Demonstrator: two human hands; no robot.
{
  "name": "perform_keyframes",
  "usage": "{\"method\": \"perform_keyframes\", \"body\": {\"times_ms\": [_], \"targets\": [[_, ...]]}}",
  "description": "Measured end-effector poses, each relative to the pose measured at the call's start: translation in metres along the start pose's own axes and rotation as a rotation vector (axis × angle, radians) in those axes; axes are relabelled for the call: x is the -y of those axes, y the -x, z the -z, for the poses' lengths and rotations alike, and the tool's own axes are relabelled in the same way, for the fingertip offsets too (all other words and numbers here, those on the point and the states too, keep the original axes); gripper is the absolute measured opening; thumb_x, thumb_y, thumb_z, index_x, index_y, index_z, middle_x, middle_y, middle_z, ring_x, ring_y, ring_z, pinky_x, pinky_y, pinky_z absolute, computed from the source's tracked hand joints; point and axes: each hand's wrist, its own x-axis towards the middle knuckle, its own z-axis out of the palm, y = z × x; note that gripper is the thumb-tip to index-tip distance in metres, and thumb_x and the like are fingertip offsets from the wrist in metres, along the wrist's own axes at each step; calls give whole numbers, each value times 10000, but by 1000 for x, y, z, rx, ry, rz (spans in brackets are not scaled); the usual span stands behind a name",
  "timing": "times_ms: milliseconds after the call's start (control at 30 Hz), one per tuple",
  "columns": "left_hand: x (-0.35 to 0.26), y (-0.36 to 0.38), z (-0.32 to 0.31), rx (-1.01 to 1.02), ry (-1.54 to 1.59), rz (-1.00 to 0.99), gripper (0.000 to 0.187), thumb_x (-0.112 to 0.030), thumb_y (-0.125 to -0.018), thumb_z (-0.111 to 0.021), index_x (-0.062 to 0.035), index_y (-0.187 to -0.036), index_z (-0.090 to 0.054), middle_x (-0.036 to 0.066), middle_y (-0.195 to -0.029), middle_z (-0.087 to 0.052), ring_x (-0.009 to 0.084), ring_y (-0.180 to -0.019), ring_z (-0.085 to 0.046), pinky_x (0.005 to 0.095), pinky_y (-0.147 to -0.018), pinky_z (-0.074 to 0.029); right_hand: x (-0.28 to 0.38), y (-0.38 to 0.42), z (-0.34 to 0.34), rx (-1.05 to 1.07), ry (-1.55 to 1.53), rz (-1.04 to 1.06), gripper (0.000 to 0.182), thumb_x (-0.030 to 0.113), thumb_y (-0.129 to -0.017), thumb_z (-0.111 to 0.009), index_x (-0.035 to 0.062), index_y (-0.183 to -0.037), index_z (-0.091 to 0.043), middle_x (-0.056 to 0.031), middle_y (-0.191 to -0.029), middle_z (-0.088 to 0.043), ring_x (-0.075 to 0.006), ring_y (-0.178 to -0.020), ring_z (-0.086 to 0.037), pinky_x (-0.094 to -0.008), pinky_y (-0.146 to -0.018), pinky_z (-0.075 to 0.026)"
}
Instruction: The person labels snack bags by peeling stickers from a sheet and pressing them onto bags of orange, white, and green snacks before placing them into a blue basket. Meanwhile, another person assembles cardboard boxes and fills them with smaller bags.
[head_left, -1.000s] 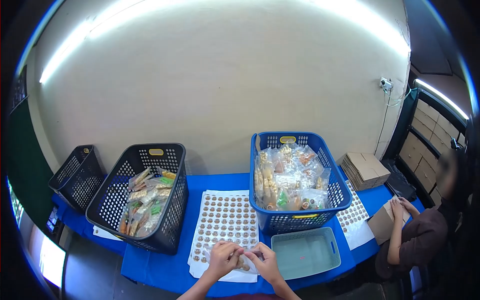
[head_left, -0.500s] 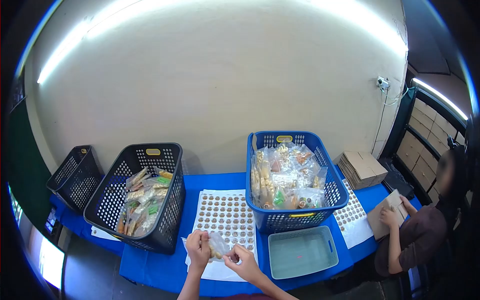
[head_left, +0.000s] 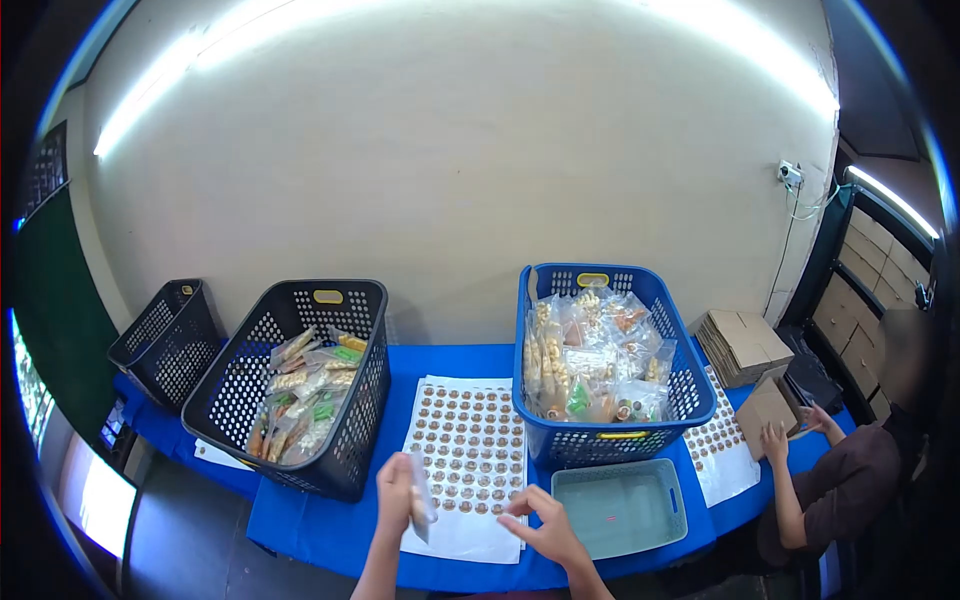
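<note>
Has turned the clear plastic packet (head_left: pixel 423 503) edge-on and drawn the right hand (head_left: pixel 545 525) clear of it since half a second ago. Grips the packet in a closed left hand (head_left: pixel 396 493), above the lower-left edge of a white sheet (head_left: pixel 465 435) with rows of round brown marks, on the blue-covered tabletop (head_left: pixel 290 530). Holds the right hand near the sheet's lower-right edge, fingers loosely bent, thumb and forefinger close; impossible to tell if pinching anything small. Flanked by a black basket (head_left: pixel 350 455) and a blue basket (head_left: pixel 612 450), both bearing filled packets, with a grey-green tray (head_left: pixel 645 500) in front of the latter.
</note>
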Motion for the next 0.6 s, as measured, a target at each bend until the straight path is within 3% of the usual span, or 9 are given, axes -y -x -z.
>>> {"method": "perform_keyframes", "body": {"times_ms": [67,100,200,300,367,400,433,500,600], "targets": [[22,4,-14,123,-132,205,233,-237,-906,-437,-38,-851,-545,-15,-746,-521,44,-694,-462,194,-621,-400,30,-5,-5,-111,112,219,167,98,-694,-690,54,-835,-614,-89,-957,-520,-188,-894,-482,-270,-716,-407],[30,6,-18,286,-196,216,232,-238,-902,-446,-30,-901,-549,-7,-785,-536,51,-723,-472,202,-640,-407,32,-1,-6,-19,139,181,236,124,-689,-686,117,-917,-625,-88,-1136,-441,-224,-1038,-398,-330,-848,-336],[42,17,-30,598,-230,345,377,-334,-912,-392,2,-975,-551,41,-888,-562,94,-863,-501,253,-768,-411,31,3,-5,72,419,325,220,157,-704,-667,167,-921,-632,-55,-1156,-456,-217,-1062,-392,-365,-889,-277],[38,18,-34,767,-178,214,551,-453,-899,-329,24,-1121,-495,117,-1079,-544,179,-1034,-484,300,-917,-349,8,5,1,49,351,282,120,149,-722,-642,143,-841,-632,-14,-970,-564,-177,-956,-477,-368,-881,-242],[29,19,-35,799,-85,107,491,-387,-905,-367,14,-1174,-458,126,-1111,-531,191,-1044,-489,303,-915,-354,14,4,8,-65,326,243,61,104,-718,-638,90,-774,-619,-24,-748,-598,-179,-770,-546,-349,-811,-316],[25,19,-34,816,-39,53,469,-354,-909,-386,9,-1201,-439,130,-1126,-524,198,-1049,-491,304,-913,-357,10,5,10,-104,292,197,61,95,-716,-639,77,-770,-618,-32,-732,-596,-192,-744,-548,-339,-773,-337],[19,18,-27,892,-239,90,494,-350,-878,-468,-11,-1232,-413,121,-1140,-514,182,-1045,-486,302,-901,-368,3,6,14,-146,259,151,61,86,-714,-640,64,-766,-616,-40,-716,-594,-205,-718,-551,-330,-736,-359],[11,25,-26,963,-315,297,530,-318,-809,-595,-34,-1226,-435,97,-1078,-551,133,-962,-520,272,-824,-420,2,7,25,-232,253,137,65,45,-706,-637,12,-755,-609,-67,-681,-591,-212,-648,-565,-292,-601,-414],[9,25,-37,962,-424,302,503,-297,-769,-650,-42,-1174,-499,49,-883,-609,78,-792,-550,231,-721,-454,-2,15,39,-354,101,2,62,22,-710,-628,-4,-764,-610,-82,-686,-596,-175,-646,-577,-265,-601,-426]]}}
